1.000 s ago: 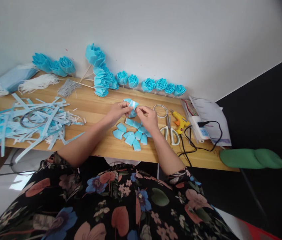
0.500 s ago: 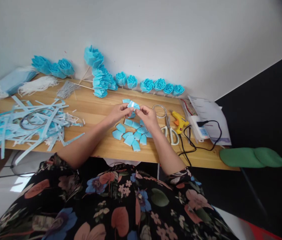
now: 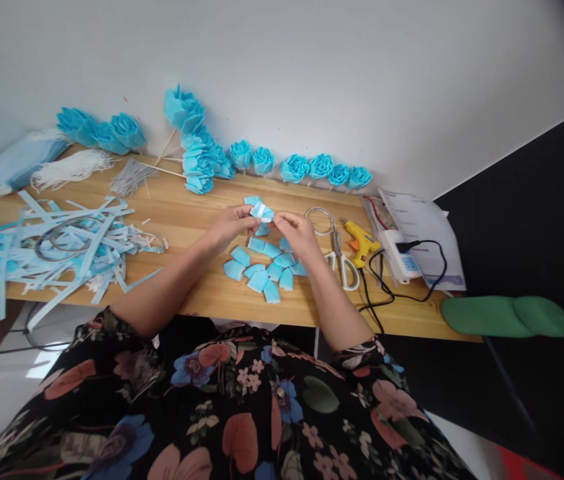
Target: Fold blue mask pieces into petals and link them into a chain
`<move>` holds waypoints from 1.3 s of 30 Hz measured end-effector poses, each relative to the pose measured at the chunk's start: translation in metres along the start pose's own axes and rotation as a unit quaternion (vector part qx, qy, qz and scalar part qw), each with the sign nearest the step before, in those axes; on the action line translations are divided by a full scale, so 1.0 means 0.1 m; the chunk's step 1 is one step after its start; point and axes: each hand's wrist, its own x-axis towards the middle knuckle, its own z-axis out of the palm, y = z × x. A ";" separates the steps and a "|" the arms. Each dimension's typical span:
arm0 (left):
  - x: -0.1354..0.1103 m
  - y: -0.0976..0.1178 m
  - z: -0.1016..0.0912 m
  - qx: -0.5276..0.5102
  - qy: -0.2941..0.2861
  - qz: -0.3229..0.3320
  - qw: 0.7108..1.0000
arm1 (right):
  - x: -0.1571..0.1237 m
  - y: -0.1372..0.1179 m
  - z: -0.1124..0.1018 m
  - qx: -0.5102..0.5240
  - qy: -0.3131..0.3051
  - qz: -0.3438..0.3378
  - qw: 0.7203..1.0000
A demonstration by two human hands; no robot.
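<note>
In the head view, a small blue fabric petal piece (image 3: 262,211) with a white band is held up just above the table. My left hand (image 3: 237,221) is closed on it, pinching its lower left side. At its right edge are the thumb and fingertips of my right hand (image 3: 294,230), pinched together. Several cut blue petal pieces (image 3: 258,281) lie scattered below the hands, partly hidden by my right wrist. Just beyond my left fingers, another blue piece (image 3: 252,200) shows in part.
White-handled scissors (image 3: 343,270), a wire coil (image 3: 320,220) and a yellow glue gun (image 3: 361,241) lie to the right, by a white power strip (image 3: 400,260). Blue strips (image 3: 77,240) pile up at left. Blue fabric flowers (image 3: 295,169) line the wall; grey wires (image 3: 132,177) lie nearby.
The blue petal piece has tilted and shifted slightly left. My right fingers have moved from its front face to its right edge. The view has turned slightly.
</note>
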 end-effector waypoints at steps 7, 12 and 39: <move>-0.01 0.02 0.01 0.003 0.002 -0.006 1.000 | 0.03 0.03 -0.04 0.004 0.007 0.010 1.000; -0.02 0.03 0.03 -0.016 0.014 0.009 1.000 | 0.03 0.05 -0.02 -0.004 0.006 0.006 1.000; -0.10 -0.04 0.17 0.257 0.111 0.143 0.949 | 0.00 0.07 0.09 -0.130 0.058 -0.085 0.986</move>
